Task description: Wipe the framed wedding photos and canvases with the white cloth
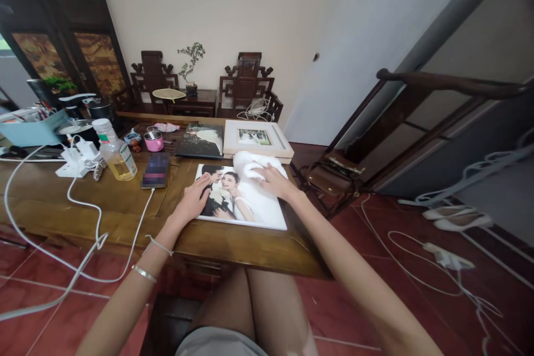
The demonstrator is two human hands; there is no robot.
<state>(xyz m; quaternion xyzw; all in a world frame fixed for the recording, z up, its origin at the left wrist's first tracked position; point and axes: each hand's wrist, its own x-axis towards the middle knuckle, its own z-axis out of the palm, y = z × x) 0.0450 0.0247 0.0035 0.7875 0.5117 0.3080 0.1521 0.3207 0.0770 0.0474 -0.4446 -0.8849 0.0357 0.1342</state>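
The photo panel (227,211), a printed picture of 2 people, lay face up near the front edge of the wooden surface (125,206). The left hand (197,197) rested at its left side, fingers extended over the print; that grip was released. The right hand (273,182) bore on a bunched white cloth (250,161) over the panel's upper right part; whether that grip was clenched on the cloth could not be determined. Directly behind stood 2 items, side by side: a dark album (200,142) and a pale picture frame (231,136). Left of the panel were noted 1 phone (155,171), plugged into a white cable, 1 pink cup (154,142) and 1 bottle (119,158) of yellowish liquid.
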